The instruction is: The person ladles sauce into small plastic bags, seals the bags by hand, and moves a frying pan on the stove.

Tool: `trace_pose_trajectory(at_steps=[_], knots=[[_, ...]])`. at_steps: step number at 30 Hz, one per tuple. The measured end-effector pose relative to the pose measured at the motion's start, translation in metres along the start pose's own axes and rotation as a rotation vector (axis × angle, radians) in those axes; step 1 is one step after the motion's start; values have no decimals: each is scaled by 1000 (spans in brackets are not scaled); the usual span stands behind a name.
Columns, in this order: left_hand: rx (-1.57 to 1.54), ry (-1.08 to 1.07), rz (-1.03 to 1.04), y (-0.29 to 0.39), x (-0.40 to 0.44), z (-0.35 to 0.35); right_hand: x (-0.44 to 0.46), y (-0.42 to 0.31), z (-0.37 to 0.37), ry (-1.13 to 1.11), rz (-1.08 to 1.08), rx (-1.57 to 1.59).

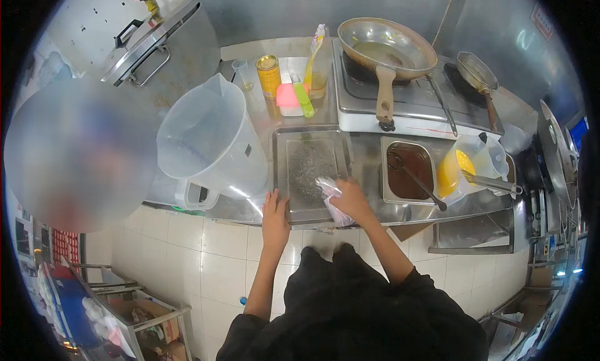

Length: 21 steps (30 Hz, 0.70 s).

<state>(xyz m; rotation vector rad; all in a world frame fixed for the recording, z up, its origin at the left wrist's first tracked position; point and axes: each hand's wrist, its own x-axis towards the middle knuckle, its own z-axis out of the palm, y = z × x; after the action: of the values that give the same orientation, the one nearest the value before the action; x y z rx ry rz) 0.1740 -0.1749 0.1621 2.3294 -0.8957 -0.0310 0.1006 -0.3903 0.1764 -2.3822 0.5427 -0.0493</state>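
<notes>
My right hand [353,202] is closed around a crumpled clear plastic bag [337,210] with something pale pink inside, above the front right part of a shallow metal tray [290,150]. The tray's bottom looks wet or speckled. At the tray's front left corner lies my left hand [275,218], fingers stretched out against the rim. A large translucent plastic jug [219,139] stands just left of the tray. Behind the tray are a yellow can [269,75] and a pink-lidded tub [290,100] with a green-handled tool [304,100] on it.
A frying pan [386,45] sits on the stove [406,115] at the back right, near a small strainer-like pan [477,72]. Right of the tray are a container of brown sauce [409,168] with a ladle and a jug of yellow liquid [453,170] with a whisk. A large pot [172,64] stands back left.
</notes>
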Motion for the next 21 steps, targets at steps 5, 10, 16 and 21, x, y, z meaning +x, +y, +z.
trace_pose_trajectory(at_steps=[5, 10, 16, 21], knots=[[-93, 63, 39, 24, 7, 9, -1, -13, 12, 138, -5, -152], [-184, -59, 135, 58, 10, 30, 0, -13, 17, 191, 79, -108], [-43, -178, 80, 69, 9, 45, -1, 0, -6, 109, -67, 57], [-47, -140, 40, 65, 9, 50, -9, 6, -12, 375, -186, 159]])
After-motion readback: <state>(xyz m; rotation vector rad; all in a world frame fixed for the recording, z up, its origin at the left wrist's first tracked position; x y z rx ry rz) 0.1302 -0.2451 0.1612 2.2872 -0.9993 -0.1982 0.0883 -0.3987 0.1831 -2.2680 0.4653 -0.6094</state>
